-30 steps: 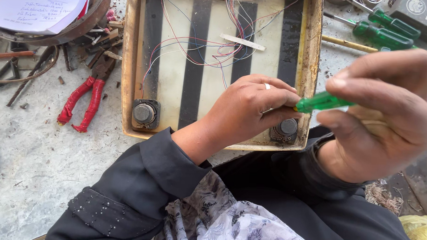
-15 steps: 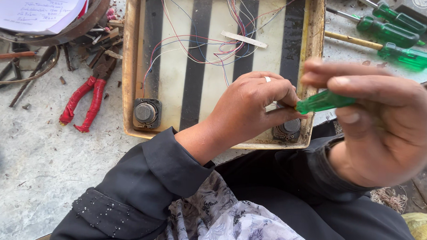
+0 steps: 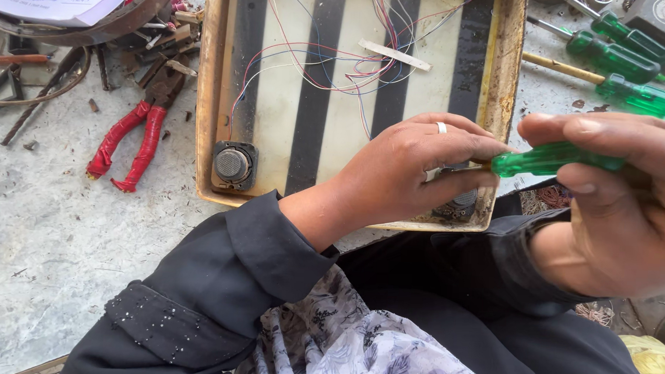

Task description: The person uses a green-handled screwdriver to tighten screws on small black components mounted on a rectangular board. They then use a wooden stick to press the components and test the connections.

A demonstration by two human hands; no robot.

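The right hand (image 3: 619, 204) grips a translucent green-handled screwdriver (image 3: 547, 159), its fingers (image 3: 599, 137) closed over the handle from above with the thumb beneath, so the tool lies almost level and points leftward. The left hand (image 3: 406, 175), a silver ring (image 3: 441, 127) on one finger, is pinched shut around the metal shaft where it leaves the handle; its fingertips (image 3: 488, 148) touch the handle's front end, and the screwdriver's tip is hidden under them. Just below those fingertips a round dark speaker (image 3: 457, 206) sits in the near right corner of a shallow yellowed tray-shaped casing with black stripes (image 3: 210, 109), partly covered by the left hand. A second round grey speaker in a square black frame (image 3: 233, 165) sits in the casing's near left corner, well to the left of the left hand. Thin red, blue and white wires (image 3: 336, 69) run loosely across the casing floor beyond the left knuckles, near a flat white strip (image 3: 393, 54). Beyond the right hand's fingers, three more green-handled screwdrivers (image 3: 630, 94) lie on the grey stone worktop (image 3: 51, 221). Far left of both hands lie pliers with red-taped handles (image 3: 127, 147) among scattered rusty metal scraps (image 3: 26, 88).
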